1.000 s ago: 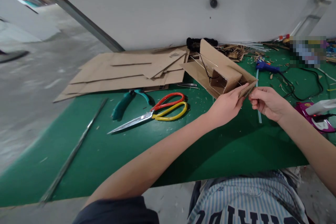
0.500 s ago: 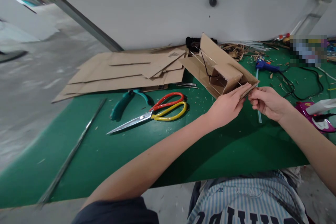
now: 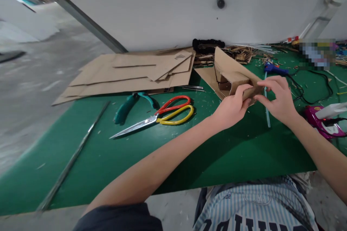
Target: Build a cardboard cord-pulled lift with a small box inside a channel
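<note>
A folded brown cardboard piece with slanted flaps and a box-like opening is held up over the right half of the table. My left hand grips its near edge, thumb and fingers closed on the board. From the right, my right hand pinches the corner of the same piece between thumb and fingers. The fingertips partly hide that corner. Just behind my right hand lies a translucent glue stick, pointing toward a blue glue gun.
Scissors with red and yellow handles lie left of my hands, beside green-handled pliers. Cardboard sheets are stacked behind. A bundle of thin wires lies far left. A magenta device with a cable stands at right.
The cardboard piece has tilted and its upper flap sits lower. My right hand has risen to the corner with its fingers reaching over it; my left fingers have curled over the edge.
</note>
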Demonstrator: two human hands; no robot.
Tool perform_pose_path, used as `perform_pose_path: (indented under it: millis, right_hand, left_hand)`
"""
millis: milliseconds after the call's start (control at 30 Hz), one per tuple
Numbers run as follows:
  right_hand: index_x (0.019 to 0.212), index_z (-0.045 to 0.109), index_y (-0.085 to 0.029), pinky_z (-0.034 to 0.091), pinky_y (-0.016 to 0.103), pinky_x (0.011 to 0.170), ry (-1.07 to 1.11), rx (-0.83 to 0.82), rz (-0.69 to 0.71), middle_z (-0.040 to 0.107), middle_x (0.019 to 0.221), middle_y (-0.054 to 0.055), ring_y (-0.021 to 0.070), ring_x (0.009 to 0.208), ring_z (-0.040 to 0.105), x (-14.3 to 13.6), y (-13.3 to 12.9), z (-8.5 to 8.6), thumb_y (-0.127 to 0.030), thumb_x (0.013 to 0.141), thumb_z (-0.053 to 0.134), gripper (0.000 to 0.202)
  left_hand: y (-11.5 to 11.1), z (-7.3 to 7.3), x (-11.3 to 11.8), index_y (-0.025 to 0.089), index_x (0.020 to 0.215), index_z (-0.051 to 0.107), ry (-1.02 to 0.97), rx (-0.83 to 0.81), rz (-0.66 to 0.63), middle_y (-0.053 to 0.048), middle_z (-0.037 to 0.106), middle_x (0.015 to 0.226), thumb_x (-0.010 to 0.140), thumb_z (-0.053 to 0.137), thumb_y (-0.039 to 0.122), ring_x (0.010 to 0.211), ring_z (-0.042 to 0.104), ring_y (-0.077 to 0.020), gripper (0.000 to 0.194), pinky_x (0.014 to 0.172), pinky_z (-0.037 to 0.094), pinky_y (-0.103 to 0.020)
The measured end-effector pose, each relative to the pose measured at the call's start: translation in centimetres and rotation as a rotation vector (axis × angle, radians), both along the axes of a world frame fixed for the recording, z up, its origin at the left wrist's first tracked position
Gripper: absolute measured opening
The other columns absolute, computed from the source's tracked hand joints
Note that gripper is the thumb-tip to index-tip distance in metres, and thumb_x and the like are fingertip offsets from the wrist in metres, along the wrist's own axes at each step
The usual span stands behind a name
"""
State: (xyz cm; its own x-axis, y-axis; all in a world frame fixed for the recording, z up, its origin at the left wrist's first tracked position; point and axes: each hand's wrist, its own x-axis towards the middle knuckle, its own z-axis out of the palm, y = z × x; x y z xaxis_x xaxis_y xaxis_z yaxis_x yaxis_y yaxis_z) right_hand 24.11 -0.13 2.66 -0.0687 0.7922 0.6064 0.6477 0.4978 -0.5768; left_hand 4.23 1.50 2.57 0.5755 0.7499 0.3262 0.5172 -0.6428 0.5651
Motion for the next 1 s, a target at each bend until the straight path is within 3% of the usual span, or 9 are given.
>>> perform_pose_path:
  millis: [100, 267, 400, 567, 1000]
  right_hand:
    - [0.106, 0.072, -0.03, 0.042, 0.052, 0.102, -0.113, 0.097, 0.023, 0.069, 0.118, 0.008, 0.0315, 0.115, 0.057, 0.5, 0.4, 0.0, -0.047, 0.081, 0.075, 0.03]
    - [0.099, 0.071, -0.027, 0.048, 0.043, 0.085, -0.034, -0.024, 0.174, 0.073, 0.097, 0.005, 0.0258, 0.094, 0.062, 0.3, 0.5, 0.0, -0.042, 0.085, 0.071, 0.02]
    - [0.092, 0.069, -0.025, 0.048, 0.039, 0.079, 0.008, -0.074, 0.181, 0.071, 0.092, 0.004, 0.0233, 0.088, 0.061, 0.0, 0.4, 0.2, -0.039, 0.083, 0.074, 0.017]
    - [0.095, 0.07, -0.025, 0.048, 0.039, 0.08, 0.016, -0.087, 0.215, 0.071, 0.095, 0.005, 0.0232, 0.091, 0.062, 0.2, 0.4, 0.2, -0.036, 0.083, 0.074, 0.017]
    - [0.093, 0.072, -0.024, 0.052, 0.036, 0.075, -0.04, 0.045, 0.217, 0.074, 0.09, 0.003, 0.0221, 0.087, 0.065, 0.4, 0.7, -0.3, -0.028, 0.086, 0.071, 0.008]
  left_hand:
    - [0.1, -0.1, -0.1, 0.017, 0.134, 0.035, -0.016, 0.01, -0.016, -0.013, 0.072, 0.097, 0.098, 0.041, 0.026, 0.066, 0.071, -0.0225, 0.038, 0.053, 0.052, -0.029]
    - [0.1, -0.8, 0.0, 0.019, 0.134, 0.036, -0.013, 0.078, -0.006, -0.013, 0.071, 0.103, 0.099, 0.041, 0.028, 0.064, 0.07, -0.0228, 0.037, 0.053, 0.051, -0.031]
    - [0.1, -1.2, 0.0, 0.021, 0.133, 0.037, -0.052, 0.094, -0.026, -0.012, 0.069, 0.108, 0.099, 0.041, 0.029, 0.069, 0.071, -0.0215, 0.035, 0.057, 0.051, -0.03]
    - [0.2, -1.2, -0.1, 0.02, 0.131, 0.036, -0.07, 0.099, -0.043, -0.011, 0.069, 0.105, 0.099, 0.04, 0.027, 0.068, 0.07, -0.0192, 0.033, 0.055, 0.048, -0.027]
    - [0.2, -1.3, -0.1, 0.019, 0.131, 0.033, -0.087, 0.13, -0.087, -0.011, 0.069, 0.106, 0.099, 0.041, 0.023, 0.072, 0.07, -0.0181, 0.033, 0.058, 0.049, -0.026]
